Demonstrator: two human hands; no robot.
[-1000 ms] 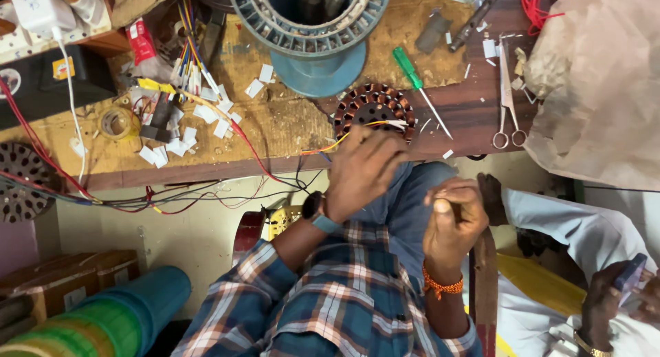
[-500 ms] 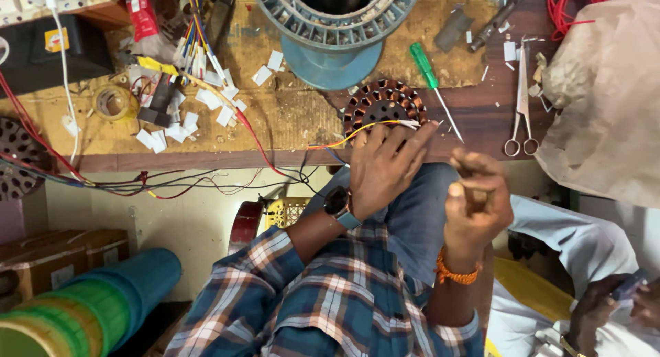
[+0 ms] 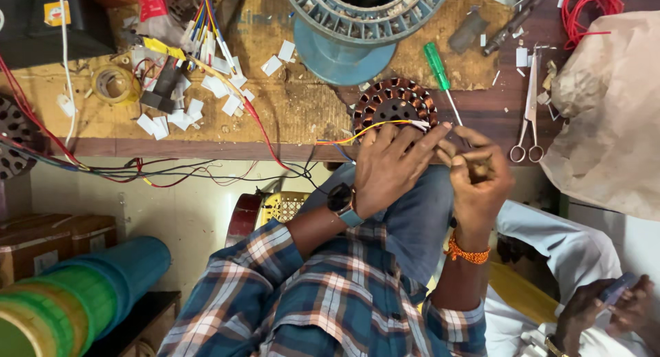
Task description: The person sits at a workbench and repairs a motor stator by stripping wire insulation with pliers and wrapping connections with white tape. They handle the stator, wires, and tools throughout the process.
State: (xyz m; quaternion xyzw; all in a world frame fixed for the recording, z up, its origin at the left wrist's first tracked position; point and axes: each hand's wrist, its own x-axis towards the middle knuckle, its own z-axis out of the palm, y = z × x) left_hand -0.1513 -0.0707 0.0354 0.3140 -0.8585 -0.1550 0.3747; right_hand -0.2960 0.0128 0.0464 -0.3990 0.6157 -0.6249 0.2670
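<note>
A round motor stator (image 3: 392,104) wound with copper wire lies at the workbench's near edge. Yellow and orange lead wires (image 3: 385,126) arc across its front. My left hand (image 3: 390,166), with a watch on the wrist, rests over the stator's lower edge, fingers spread on the leads. My right hand (image 3: 479,179) is closed beside it, its fingers pinching the white lead ends near the left fingertips. What sits inside the right fist is hidden.
A green-handled screwdriver (image 3: 440,75), scissors (image 3: 529,113), a large blue-grey stator housing (image 3: 357,21), white paper slips (image 3: 218,89), a tape roll (image 3: 113,84) and loose wires lie on the bench (image 3: 289,116). A paper bag (image 3: 608,102) is right. Another person (image 3: 605,309) sits lower right.
Both hands rose from my lap to the stator at the bench edge. My right hand moved up and closed in on the left fingertips at the lead ends.
</note>
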